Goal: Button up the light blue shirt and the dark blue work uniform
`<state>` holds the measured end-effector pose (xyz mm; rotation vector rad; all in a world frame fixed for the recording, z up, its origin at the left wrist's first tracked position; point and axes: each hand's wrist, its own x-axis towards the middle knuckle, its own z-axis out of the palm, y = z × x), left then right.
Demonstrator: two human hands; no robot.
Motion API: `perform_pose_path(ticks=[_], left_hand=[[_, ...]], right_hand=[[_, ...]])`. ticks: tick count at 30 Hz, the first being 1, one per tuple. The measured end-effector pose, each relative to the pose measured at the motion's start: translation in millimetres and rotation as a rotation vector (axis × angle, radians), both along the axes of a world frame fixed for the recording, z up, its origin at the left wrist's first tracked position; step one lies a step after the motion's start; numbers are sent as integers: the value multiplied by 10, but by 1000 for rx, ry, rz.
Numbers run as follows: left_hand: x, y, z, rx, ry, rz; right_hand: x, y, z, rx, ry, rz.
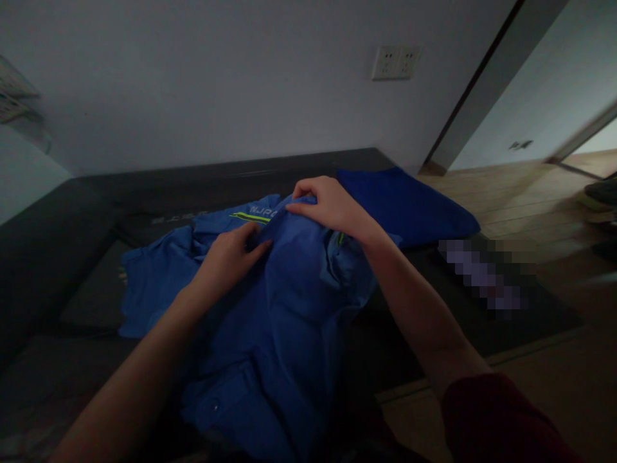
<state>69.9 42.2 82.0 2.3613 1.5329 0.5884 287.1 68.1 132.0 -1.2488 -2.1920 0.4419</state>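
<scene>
While we lean over the dark table (72,212), our left hand (230,256) pinches a fold of the blue work shirt (284,308), right hand (328,206) closed on its collar, darker blue folded garment (409,202) just beyond.

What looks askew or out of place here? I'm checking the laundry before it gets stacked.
The blue shirt lies rumpled on the dark surface, bunched where the left hand and right hand pinch it, its lower part hanging over the near edge. The darker blue garment behind lies flat. No damage or spill shows.
</scene>
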Motion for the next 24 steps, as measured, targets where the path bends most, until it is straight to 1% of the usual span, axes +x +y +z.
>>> perform_pose_path(ticks=[2,7,10,13,15,18,24], left_hand=[[-3,-23,51,20,-2,3],[1,-92,185,165,4,25],[7,-130,245,110,46,45],[5,-156,278,42,66,76],[-4,-161,281,40,56,77],[-23,-150,266,40,18,71],[-48,-85,232,-68,-120,88]], right_hand=[[65,6,44,9,24,-11],[219,4,127,42,89,-48],[292,9,153,65,147,-82],[338,32,148,69,178,-77],[355,55,129,61,152,-66],[366,96,87,33,51,-65],[347,142,-24,-28,-190,-122]])
